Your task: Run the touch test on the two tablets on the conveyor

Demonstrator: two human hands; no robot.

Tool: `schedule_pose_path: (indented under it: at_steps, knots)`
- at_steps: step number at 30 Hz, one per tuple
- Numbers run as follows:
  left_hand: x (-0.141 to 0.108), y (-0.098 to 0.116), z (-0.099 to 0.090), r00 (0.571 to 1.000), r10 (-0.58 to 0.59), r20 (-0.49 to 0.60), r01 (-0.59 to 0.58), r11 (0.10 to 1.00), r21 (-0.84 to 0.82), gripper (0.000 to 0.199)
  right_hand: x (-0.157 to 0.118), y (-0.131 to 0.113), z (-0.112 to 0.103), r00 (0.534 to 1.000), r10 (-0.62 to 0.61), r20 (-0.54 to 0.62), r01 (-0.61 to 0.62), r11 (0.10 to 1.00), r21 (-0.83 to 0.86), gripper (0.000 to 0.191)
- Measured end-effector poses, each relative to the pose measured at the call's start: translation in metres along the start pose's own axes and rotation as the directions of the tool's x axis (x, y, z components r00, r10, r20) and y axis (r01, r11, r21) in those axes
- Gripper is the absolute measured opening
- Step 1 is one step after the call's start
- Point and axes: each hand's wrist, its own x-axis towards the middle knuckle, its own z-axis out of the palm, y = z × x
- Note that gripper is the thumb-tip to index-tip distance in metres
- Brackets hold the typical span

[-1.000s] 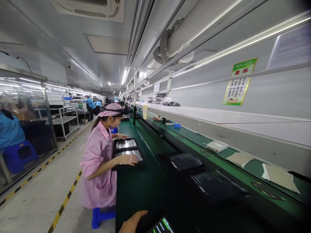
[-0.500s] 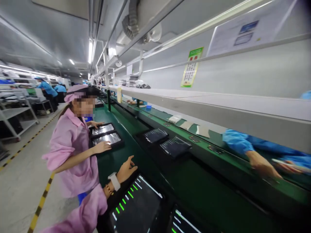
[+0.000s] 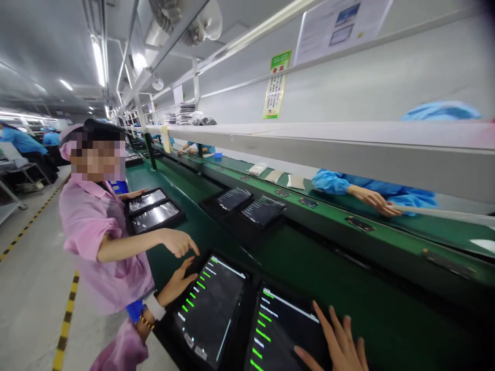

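Two tablets lie side by side in a black tray in front of me, their dark screens lit with green and white text lines. My left hand point(image 3: 178, 282) is open at the upper left edge of the left tablet point(image 3: 212, 309), with thumb and fingers apart at the tray rim. Over the right tablet point(image 3: 284, 330), my right hand point(image 3: 338, 342) has its fingers spread along the right edge, the thumb over the screen. Just above my left hand, a co-worker's hand point(image 3: 180, 242) points a finger toward the left tablet.
A co-worker in pink point(image 3: 102, 232) stands at the left by another tray with two tablets point(image 3: 154, 215). Further along the green bench lies a third pair of tablets point(image 3: 265, 210). Across the line, blue sleeves point(image 3: 332, 181) show under a white shelf point(image 3: 309, 140).
My right hand has come into view over the right tablet. The co-worker has turned toward me and reached out with a pointing finger. My view has shifted, showing more of both near tablets.
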Motion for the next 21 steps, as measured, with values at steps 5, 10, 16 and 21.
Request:
schedule_pose_path:
  at_steps: [5,10,16,21]
  knots:
    - [0.001,0.000,0.006,0.997,-0.045,-0.061,0.048,0.998,0.048,0.085,-0.001,0.002,0.007,0.989,-0.064,-0.135,0.059,0.997,-0.044,0.085]
    - [-0.001,0.006,0.005,0.997,-0.066,-0.025,0.069,0.986,0.151,0.094,-0.001,-0.006,0.003,0.974,-0.133,-0.181,0.109,0.985,-0.136,0.085]
    - [-0.016,0.007,-0.011,0.978,-0.011,0.210,0.004,0.999,0.034,0.123,-0.020,-0.022,-0.016,0.974,-0.213,0.078,0.224,0.958,-0.177,0.116]
    - [-0.040,-0.004,-0.022,0.962,0.027,0.272,-0.013,0.999,-0.052,0.143,-0.043,-0.026,-0.020,0.927,-0.185,0.326,0.229,0.968,-0.102,0.115]
